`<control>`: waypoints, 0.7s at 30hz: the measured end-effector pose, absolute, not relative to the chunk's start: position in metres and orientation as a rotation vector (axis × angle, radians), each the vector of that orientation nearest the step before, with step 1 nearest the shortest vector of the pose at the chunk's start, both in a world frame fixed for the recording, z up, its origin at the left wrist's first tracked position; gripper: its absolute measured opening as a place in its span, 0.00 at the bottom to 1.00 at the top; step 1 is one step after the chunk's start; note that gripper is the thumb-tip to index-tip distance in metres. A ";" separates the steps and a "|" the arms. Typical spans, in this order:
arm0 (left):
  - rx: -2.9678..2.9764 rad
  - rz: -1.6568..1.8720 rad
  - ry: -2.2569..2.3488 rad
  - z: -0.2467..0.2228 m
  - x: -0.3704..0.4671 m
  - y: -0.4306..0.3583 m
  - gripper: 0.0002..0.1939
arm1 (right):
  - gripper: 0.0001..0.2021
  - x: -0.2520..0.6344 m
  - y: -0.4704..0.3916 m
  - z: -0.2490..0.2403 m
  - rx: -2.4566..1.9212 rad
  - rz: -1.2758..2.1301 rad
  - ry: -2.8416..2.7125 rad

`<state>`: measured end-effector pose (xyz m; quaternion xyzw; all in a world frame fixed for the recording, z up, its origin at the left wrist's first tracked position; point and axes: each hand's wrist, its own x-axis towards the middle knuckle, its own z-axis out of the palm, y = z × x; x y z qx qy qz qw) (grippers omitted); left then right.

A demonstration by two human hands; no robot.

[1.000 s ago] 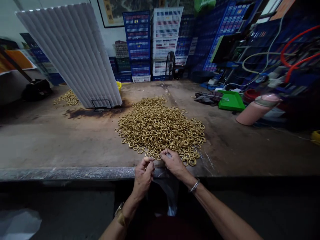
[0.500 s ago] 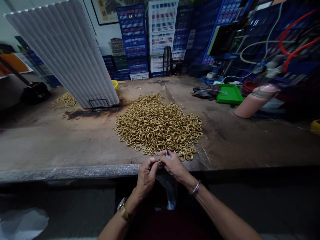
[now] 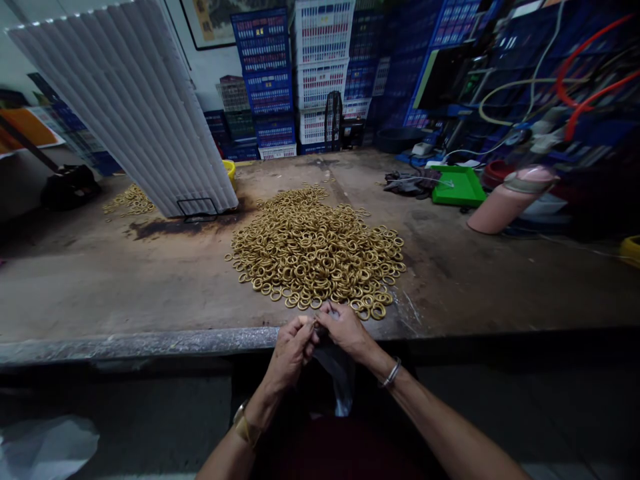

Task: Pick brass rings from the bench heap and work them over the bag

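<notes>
At the table's front edge, my left hand is closed, its thumb and fingers pinching a brass-coloured ring. My right hand meets it at the fingertips and is closed around a slim dark tool, mostly hidden by the fingers, so its kind is unclear. Just beyond both hands spreads a large pile of similar rings. Below the hands, a translucent plastic bag hangs in front of my lap.
A tall ribbed white panel leans in a black wire stand at left, near a smaller ring heap. To the right are a green tray and a pink bottle. Stacked crates stand behind the table.
My left hand has rolled and its fingers have curled, turning the ring at the fingertips. The tool in my right hand has tilted and shows less. The pile looks the same.
</notes>
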<state>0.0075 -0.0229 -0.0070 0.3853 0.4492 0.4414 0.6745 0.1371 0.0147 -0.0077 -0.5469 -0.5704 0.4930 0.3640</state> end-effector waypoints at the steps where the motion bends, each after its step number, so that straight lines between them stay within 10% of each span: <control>1: 0.831 1.004 0.987 -0.006 0.008 -0.023 0.15 | 0.09 0.137 0.015 -0.008 -1.397 1.300 -1.449; 21: 0.855 1.092 1.087 -0.009 0.003 -0.027 0.18 | 0.08 0.135 0.007 -0.015 -1.619 0.602 -2.406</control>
